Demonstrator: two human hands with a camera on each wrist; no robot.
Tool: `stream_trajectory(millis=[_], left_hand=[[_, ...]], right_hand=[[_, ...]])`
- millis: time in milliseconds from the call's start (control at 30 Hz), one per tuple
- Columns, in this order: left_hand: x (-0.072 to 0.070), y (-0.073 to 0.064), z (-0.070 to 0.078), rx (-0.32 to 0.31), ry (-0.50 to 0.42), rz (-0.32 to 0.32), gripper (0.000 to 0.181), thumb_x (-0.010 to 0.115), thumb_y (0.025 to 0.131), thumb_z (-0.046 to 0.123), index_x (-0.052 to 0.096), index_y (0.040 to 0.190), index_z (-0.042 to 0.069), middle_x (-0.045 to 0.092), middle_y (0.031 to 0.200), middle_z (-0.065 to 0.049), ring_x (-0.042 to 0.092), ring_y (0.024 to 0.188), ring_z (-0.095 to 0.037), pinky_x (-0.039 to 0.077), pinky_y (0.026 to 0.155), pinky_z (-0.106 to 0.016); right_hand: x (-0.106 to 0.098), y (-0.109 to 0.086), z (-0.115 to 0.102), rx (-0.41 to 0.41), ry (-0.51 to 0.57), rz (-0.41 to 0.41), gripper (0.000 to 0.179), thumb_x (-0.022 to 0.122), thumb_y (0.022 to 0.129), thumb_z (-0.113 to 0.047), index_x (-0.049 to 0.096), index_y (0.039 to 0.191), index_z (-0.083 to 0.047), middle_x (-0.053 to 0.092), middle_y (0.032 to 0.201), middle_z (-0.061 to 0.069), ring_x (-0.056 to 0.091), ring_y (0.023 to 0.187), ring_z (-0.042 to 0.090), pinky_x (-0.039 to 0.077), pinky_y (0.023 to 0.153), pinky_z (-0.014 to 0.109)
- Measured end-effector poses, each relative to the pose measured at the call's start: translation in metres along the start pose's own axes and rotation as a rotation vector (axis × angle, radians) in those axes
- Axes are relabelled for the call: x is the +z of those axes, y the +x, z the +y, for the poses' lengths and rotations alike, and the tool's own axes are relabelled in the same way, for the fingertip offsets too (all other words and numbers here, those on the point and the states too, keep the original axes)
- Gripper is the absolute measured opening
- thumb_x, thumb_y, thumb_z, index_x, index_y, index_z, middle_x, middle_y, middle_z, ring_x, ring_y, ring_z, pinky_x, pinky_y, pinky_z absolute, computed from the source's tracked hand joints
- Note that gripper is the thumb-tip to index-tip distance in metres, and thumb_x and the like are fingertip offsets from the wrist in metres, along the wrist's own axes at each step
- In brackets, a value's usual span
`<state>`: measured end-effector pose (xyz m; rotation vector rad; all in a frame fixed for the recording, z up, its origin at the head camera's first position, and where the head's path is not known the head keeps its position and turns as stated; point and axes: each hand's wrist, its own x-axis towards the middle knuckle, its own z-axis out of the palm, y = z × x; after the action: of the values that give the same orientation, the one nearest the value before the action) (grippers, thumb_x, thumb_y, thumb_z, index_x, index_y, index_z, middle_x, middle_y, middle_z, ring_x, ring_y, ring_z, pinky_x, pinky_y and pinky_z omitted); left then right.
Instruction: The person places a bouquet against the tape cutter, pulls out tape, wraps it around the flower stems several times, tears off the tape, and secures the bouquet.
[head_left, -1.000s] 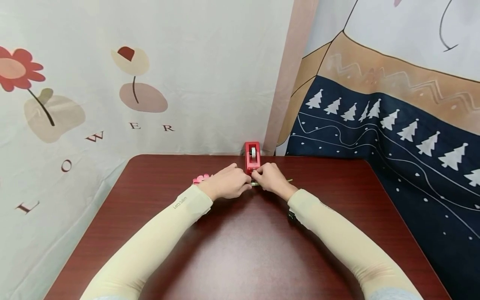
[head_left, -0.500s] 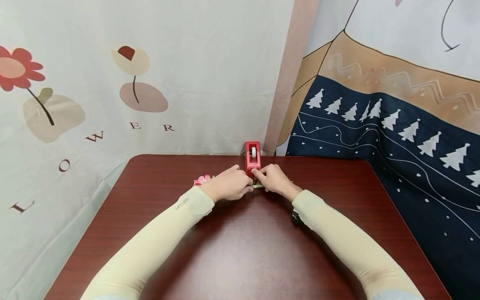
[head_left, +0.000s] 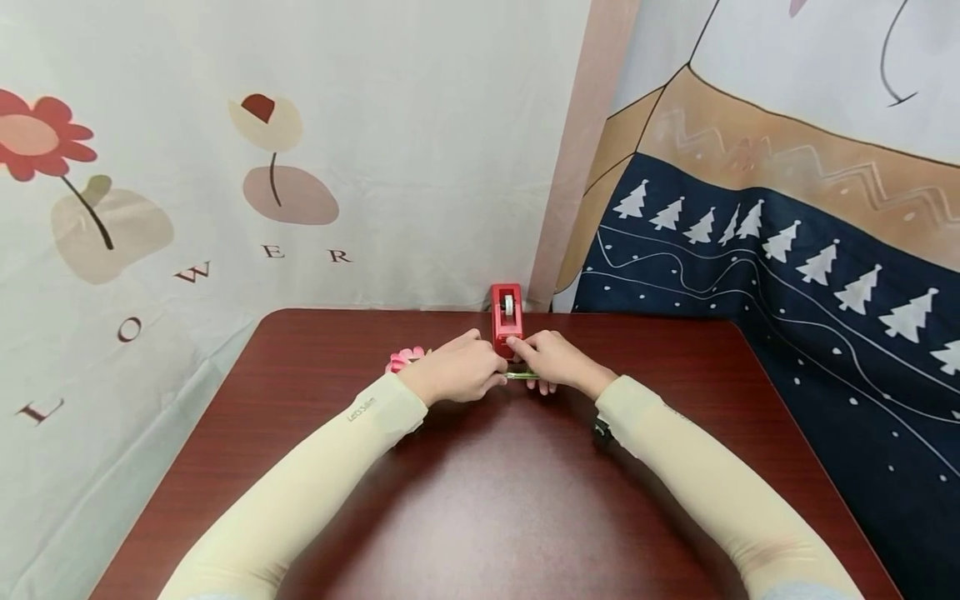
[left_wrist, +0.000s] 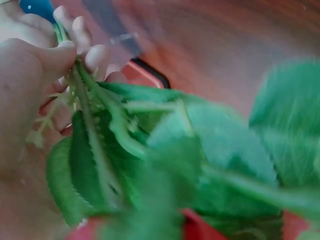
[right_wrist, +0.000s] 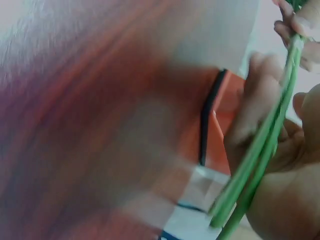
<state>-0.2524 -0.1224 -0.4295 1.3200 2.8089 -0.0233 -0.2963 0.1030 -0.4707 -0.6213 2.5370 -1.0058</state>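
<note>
In the head view my left hand (head_left: 461, 367) grips a bunch of green flower stems (head_left: 521, 375). A pink bloom (head_left: 405, 358) shows beyond its wrist. The left wrist view shows serrated green leaves (left_wrist: 220, 155) close up, with the stems (left_wrist: 95, 125) running up between thumb and fingers. My right hand (head_left: 558, 362) is at the stem ends, one digit extended to the front of the red tape dispenser (head_left: 507, 312), other fingers reaching below the stems. In the right wrist view the stem ends (right_wrist: 255, 160) cross in front of my loosely extended right fingers (right_wrist: 260, 90).
The dispenser carries a tape roll (head_left: 508, 307) and stands at the back of the brown tabletop (head_left: 480, 500). Behind the table hangs a pale printed curtain (head_left: 420, 150), with a dark blue tree-patterned cloth (head_left: 750, 275) to the right.
My right hand has shifted slightly right and its fingers have come down below the stems, one digit staying at the dispenser's front. My left hand keeps its grip nearly in place.
</note>
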Motion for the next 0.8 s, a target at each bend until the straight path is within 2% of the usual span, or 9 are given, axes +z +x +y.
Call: stream_trajectory(millis=[200, 333, 433, 633, 733, 800], left_hand=[[-0.008, -0.002, -0.004, -0.008, 0.037, 0.01, 0.018, 0.072, 0.108, 0.033, 0.084, 0.107, 0.02, 0.081, 0.09, 0.007, 0.073, 0.099, -0.02, 0.044, 0.092, -0.041], [-0.014, -0.003, -0.005, -0.011, 0.105, 0.042, 0.018, 0.072, 0.108, 0.034, 0.085, 0.108, 0.022, 0.083, 0.095, 0.008, 0.069, 0.1, -0.02, 0.044, 0.092, -0.042], [-0.019, -0.002, -0.003, -0.021, 0.133, 0.082, 0.017, 0.074, 0.107, 0.033, 0.085, 0.108, 0.021, 0.083, 0.098, 0.007, 0.066, 0.1, -0.021, 0.043, 0.092, -0.043], [-0.026, -0.001, 0.002, -0.053, 0.177, 0.166, 0.017, 0.074, 0.106, 0.031, 0.084, 0.109, 0.018, 0.083, 0.101, 0.002, 0.066, 0.105, -0.023, 0.043, 0.098, -0.044], [-0.027, -0.001, 0.003, -0.043, 0.219, 0.249, 0.015, 0.076, 0.104, 0.026, 0.084, 0.112, 0.017, 0.082, 0.104, 0.001, 0.066, 0.11, -0.025, 0.044, 0.104, -0.046], [-0.026, -0.001, 0.004, -0.017, 0.231, 0.33, 0.017, 0.077, 0.103, 0.023, 0.083, 0.117, 0.016, 0.08, 0.11, -0.001, 0.066, 0.116, -0.026, 0.045, 0.11, -0.047]], right_hand=[[-0.02, -0.017, 0.002, -0.101, 0.002, -0.146, 0.044, 0.057, 0.116, -0.042, 0.083, 0.104, -0.008, 0.076, 0.076, 0.01, 0.066, 0.053, 0.016, 0.058, 0.055, 0.031], [-0.027, -0.03, 0.002, -0.162, -0.021, -0.196, 0.035, 0.062, 0.114, -0.036, 0.081, 0.118, -0.007, 0.074, 0.082, 0.014, 0.057, 0.054, 0.012, 0.051, 0.054, 0.029], [-0.026, -0.036, 0.002, -0.176, -0.007, -0.171, 0.033, 0.064, 0.113, -0.033, 0.079, 0.126, -0.007, 0.071, 0.081, 0.013, 0.054, 0.056, 0.011, 0.047, 0.054, 0.028], [-0.021, -0.044, 0.002, -0.153, 0.084, -0.137, 0.033, 0.059, 0.116, -0.028, 0.079, 0.125, -0.003, 0.058, 0.072, 0.0, 0.053, 0.058, 0.012, 0.045, 0.057, 0.027], [-0.02, -0.046, 0.002, -0.146, 0.107, -0.098, 0.035, 0.057, 0.116, -0.027, 0.079, 0.127, -0.002, 0.058, 0.075, 0.001, 0.051, 0.066, 0.013, 0.044, 0.061, 0.029], [-0.021, -0.048, 0.002, -0.147, 0.085, -0.041, 0.034, 0.058, 0.115, -0.027, 0.08, 0.126, -0.003, 0.06, 0.079, 0.003, 0.052, 0.073, 0.014, 0.045, 0.067, 0.03]])
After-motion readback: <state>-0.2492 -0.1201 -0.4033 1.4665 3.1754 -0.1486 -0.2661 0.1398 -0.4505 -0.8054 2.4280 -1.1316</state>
